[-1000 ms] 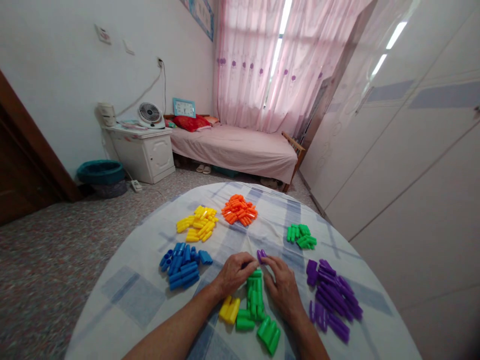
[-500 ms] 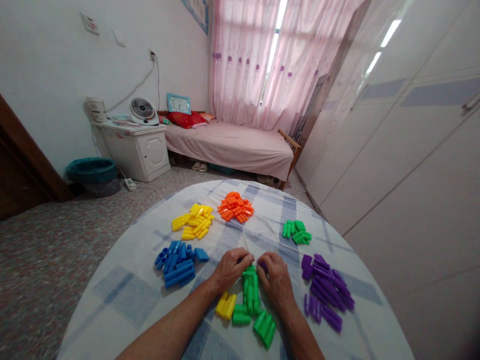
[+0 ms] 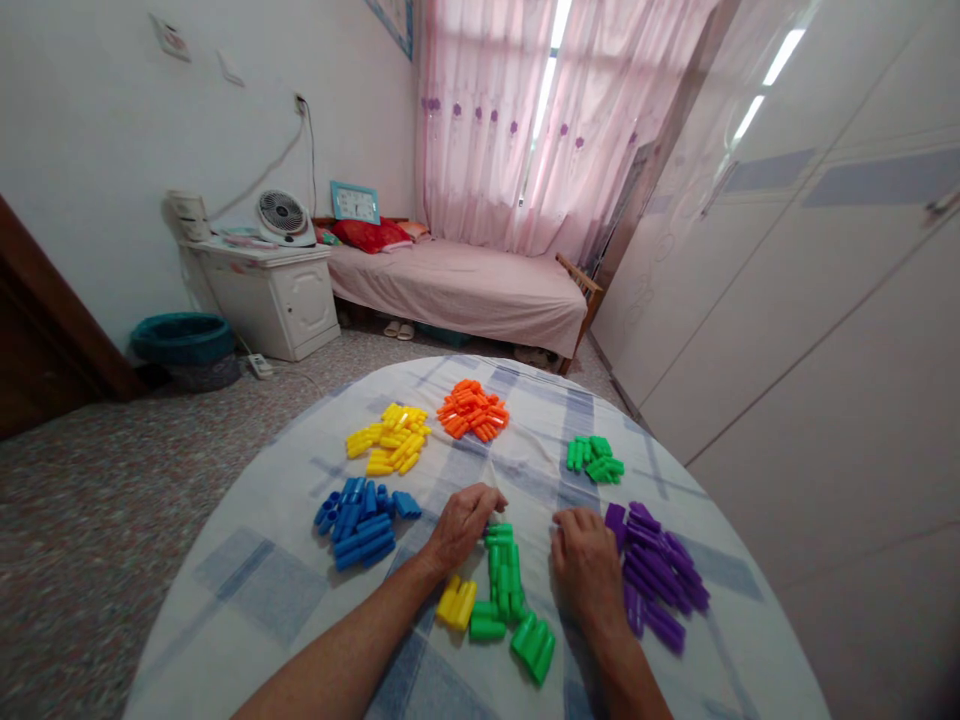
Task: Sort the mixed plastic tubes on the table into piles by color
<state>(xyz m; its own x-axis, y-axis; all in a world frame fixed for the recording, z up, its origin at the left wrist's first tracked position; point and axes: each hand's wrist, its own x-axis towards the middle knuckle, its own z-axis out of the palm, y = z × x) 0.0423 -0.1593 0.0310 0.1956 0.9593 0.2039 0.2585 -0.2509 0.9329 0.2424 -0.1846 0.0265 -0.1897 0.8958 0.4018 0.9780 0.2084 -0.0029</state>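
Note:
On the cloth in front of me, green plastic tube blocks (image 3: 506,575) are joined in a strip. My left hand (image 3: 466,522) is at its far end, fingers curled together; anything inside them is hidden. To the right, my right hand (image 3: 589,562) rests palm down beside the purple blocks (image 3: 664,565). Its fingers are bent under and close together, so I cannot see what they hold. Near the strip's close end lie a yellow block piece (image 3: 457,604), a short green piece (image 3: 487,627) and a ridged green piece (image 3: 534,645).
Around the round table (image 3: 247,660) are piles of blue blocks (image 3: 364,525), yellow blocks (image 3: 391,440), orange blocks (image 3: 472,410) and more green blocks (image 3: 596,460). Beyond stand a bed (image 3: 465,280), a cabinet (image 3: 262,300) with a fan (image 3: 283,215), and a wardrobe (image 3: 787,300).
My right hand has moved right, away from the green strip to the edge of the purple pile. My left hand stays near the strip's far end. The view has shifted slightly.

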